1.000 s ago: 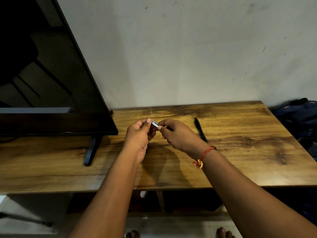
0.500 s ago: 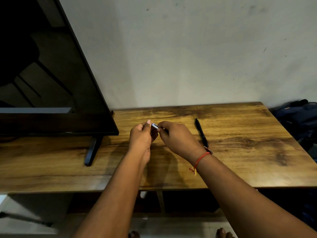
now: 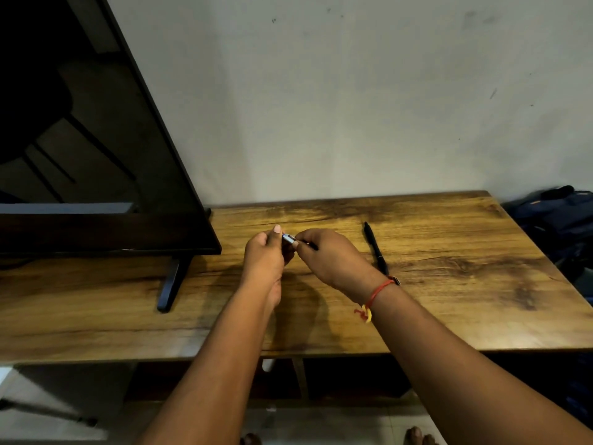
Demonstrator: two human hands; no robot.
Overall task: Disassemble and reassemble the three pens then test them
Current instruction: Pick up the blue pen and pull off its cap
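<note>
Both hands are pinched tight on one small pen (image 3: 289, 239) above the table (image 3: 449, 303) — the left hand (image 3: 264, 255) and the right hand (image 3: 330, 256) seem to be working its parts — while a black pen (image 3: 375, 248) waits nearby, so much looks left.

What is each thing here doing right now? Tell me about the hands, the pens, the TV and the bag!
Left hand: closed on the silvery pen piece, above the table.
Right hand: pinching the dark pen piece against the silvery one.
Black pen: lying flat on the table, untouched.
TV: screen dark, standing on its foot.
Bag: beside the table; open or shut, cannot tell.
</note>
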